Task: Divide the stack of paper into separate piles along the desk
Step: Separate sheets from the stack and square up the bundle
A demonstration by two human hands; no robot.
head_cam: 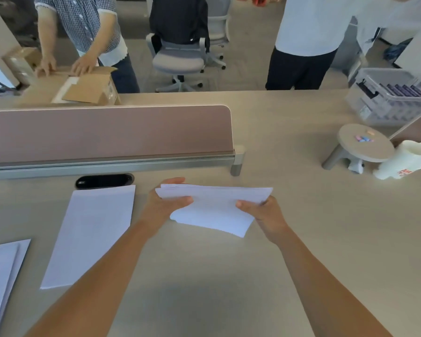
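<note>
The stack of paper (pixel 214 207) is held just above the pale worktop (pixel 229 276), in front of the person and right of centre, its sheets slightly fanned at the far left corner. The left hand (pixel 165 203) has its grip clamped on the stack's left end, thumb on top and fingers beneath; the right hand (pixel 265 215) pinches the right edge the same way. Two piles already lie flat to the left: a near pile (pixel 93 234) just beside the left forearm and a second pile (pixel 0 276) at the frame's edge. To do this step well, the thumb should probably peel off a thin, even batch and set it square on the bare worktop to the right, clear of the near pile. The paper is white, thin and limp; the worktop looks smooth and matt, with a faint woodgrain.
</note>
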